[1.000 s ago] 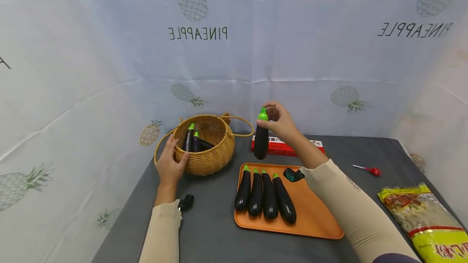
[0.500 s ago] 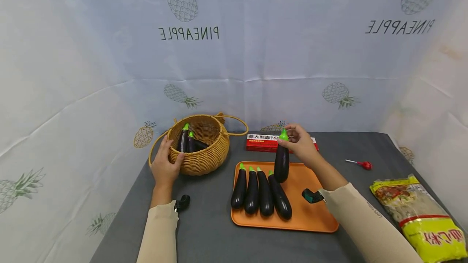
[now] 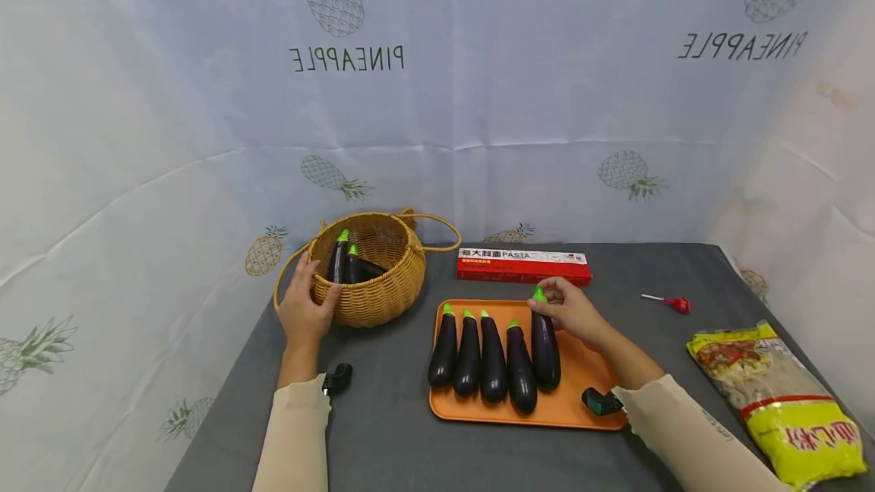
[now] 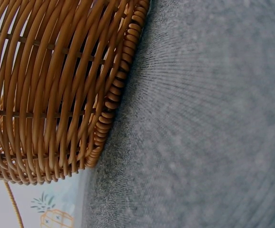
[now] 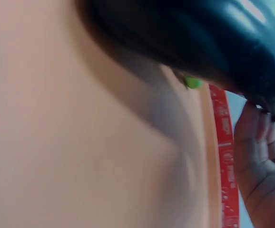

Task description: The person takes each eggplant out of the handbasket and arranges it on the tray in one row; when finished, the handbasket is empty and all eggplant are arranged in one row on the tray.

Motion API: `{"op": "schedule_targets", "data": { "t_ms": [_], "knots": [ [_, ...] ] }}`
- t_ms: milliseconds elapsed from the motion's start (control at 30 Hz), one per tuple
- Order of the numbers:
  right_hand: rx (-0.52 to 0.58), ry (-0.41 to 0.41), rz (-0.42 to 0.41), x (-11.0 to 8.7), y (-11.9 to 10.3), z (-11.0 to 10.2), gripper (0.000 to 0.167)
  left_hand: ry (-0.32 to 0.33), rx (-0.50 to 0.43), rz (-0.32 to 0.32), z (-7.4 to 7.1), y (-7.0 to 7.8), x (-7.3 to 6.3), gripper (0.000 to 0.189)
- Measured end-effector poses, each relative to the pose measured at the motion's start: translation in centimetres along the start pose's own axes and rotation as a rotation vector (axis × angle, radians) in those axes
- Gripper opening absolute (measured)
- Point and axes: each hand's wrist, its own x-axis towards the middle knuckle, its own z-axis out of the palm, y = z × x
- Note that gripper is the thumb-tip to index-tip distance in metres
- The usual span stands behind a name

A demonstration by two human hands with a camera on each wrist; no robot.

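Observation:
My right hand (image 3: 574, 315) pinches a dark eggplant (image 3: 545, 351) by its green stem end, with the eggplant's body low over the orange tray (image 3: 581, 378). In the right wrist view the eggplant (image 5: 199, 38) fills the top, and whether it touches the tray cannot be told. Beside it, several eggplants (image 3: 492, 363) lie in a row on the tray, stems pointing away. At the left, my left hand (image 3: 304, 313) holds the near-left rim of a wicker basket (image 3: 383, 298). Inside the basket are a few more eggplants (image 3: 338, 260). Only the basket's woven side (image 4: 47, 95) shows in the left wrist view.
Behind the tray lies a red pasta box (image 3: 522, 267). To the right are a red lollipop (image 3: 679, 304) and a yellow noodle bag (image 3: 779, 401). The basket's handle (image 3: 447, 228) sticks out to the right. A pineapple-print cloth (image 3: 437, 97) hangs behind the grey table (image 3: 383, 431).
My right hand has carried the eggplant down and to the right, from above the pasta box to the right end of the row. My left hand stays at the basket.

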Motion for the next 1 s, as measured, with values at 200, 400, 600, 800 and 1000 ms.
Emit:
{"op": "schedule_targets", "data": {
  "t_ms": [200, 400, 600, 800, 1000],
  "knots": [
    [-0.068, -0.021, 0.089, -0.4, 0.8, 1.0, 0.058, -0.007, -0.005, -0.004, 0.0, 0.0, 0.1, 0.083],
    [-0.197, -0.013, 0.133, -0.9, 1.1, 1.2, 0.060, -0.003, -0.006, -0.006, 0.0, 0.1, 0.1, 0.083],
    [-0.277, -0.005, 0.168, -0.8, 1.4, 1.6, 0.063, 0.002, -0.005, -0.010, 0.1, 0.1, -0.1, 0.085],
    [-0.293, 0.004, 0.183, -1.0, 1.5, 1.7, 0.062, 0.002, -0.005, -0.005, 0.2, 0.0, -0.2, 0.084],
    [-0.233, -0.006, 0.171, -1.1, 1.5, 1.4, 0.057, -0.001, -0.014, -0.008, 0.2, 0.1, 0.0, 0.083]
  ]
}}
